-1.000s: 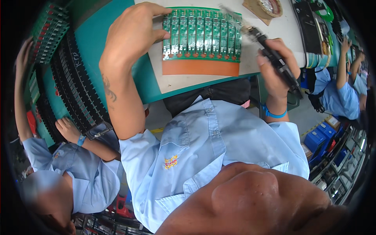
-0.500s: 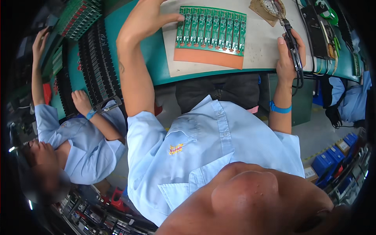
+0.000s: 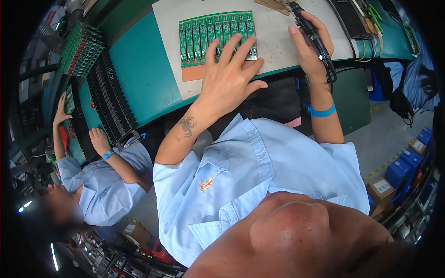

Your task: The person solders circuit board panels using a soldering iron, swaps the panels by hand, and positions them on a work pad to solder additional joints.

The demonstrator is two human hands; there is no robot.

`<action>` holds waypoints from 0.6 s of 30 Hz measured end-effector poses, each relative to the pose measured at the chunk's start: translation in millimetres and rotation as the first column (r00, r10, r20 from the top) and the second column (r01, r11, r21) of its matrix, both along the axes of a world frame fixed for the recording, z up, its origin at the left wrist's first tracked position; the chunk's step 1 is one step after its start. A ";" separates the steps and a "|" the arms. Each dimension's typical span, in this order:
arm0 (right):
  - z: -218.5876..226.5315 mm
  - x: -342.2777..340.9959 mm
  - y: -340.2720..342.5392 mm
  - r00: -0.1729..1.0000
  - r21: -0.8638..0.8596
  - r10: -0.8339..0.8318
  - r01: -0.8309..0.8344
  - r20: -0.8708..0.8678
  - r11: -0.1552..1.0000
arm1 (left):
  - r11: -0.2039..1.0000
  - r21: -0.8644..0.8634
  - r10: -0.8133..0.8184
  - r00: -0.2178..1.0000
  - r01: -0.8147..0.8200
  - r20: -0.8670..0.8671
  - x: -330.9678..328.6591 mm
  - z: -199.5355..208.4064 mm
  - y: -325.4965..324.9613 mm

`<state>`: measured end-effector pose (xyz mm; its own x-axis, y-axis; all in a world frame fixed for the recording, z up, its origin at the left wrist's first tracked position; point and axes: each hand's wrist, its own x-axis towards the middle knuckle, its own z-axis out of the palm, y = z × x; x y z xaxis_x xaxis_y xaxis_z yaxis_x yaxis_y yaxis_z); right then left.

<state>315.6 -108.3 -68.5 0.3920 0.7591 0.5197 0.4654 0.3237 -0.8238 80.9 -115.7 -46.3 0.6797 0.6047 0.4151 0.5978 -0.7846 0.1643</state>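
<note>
A panel of several narrow green circuit boards [image 3: 197, 37] lies on an orange pad [image 3: 192, 74], which rests on a pale sheet [image 3: 273, 44]. My left hand [image 3: 227, 74] is open, its fingers spread over the lower right part of the panel and the pad's near edge. Whether its fingertips press on the boards I cannot tell. To the right of the panel, my right hand [image 3: 313, 53] is wrapped round the black handle of a soldering iron [image 3: 315, 39]. Its front end points up toward a brown piece [image 3: 273, 5] at the top edge, and its cord hangs by my wrist.
At the left, a co-worker [image 3: 106, 190] holds a green board [image 3: 69, 99] beside black slotted trays [image 3: 111, 92]. A stack of green boards [image 3: 82, 48] stands behind. A black box [image 3: 354, 18] with cables and green-handled tools sits at the right on the green bench [image 3: 143, 69].
My left hand has come from the panel's upper left corner to its lower right part. The soldering iron stays in my right hand. The whole view has shifted.
</note>
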 end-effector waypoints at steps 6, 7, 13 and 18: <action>-6.1 -7.8 2.7 0.966 -0.030 0.021 -0.030 -0.257 0.999 | 1.000 0.016 -0.013 0.999 0.013 -0.031 -8.2 0.0 -8.3; -6.6 -8.1 2.3 0.964 -0.024 0.025 -0.032 -0.263 0.999 | 1.000 0.025 -0.008 0.999 0.009 -0.046 -11.4 -1.1 -9.9; -2.5 -10.2 -3.8 0.955 -0.030 0.058 -0.070 -0.290 0.997 | 0.998 0.022 0.060 0.987 -0.058 -0.149 -42.3 2.3 -26.9; -10.2 -2.4 -1.3 0.984 -0.011 0.151 -0.153 -0.098 0.988 | 0.990 -0.005 0.133 0.968 -0.138 -0.213 -69.8 5.9 -38.2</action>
<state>313.2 -109.7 -78.6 0.3189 0.8229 0.4702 0.3299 0.3687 -0.8690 11.0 -153.9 -40.4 0.6619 0.7041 0.2572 0.7213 -0.6917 0.0371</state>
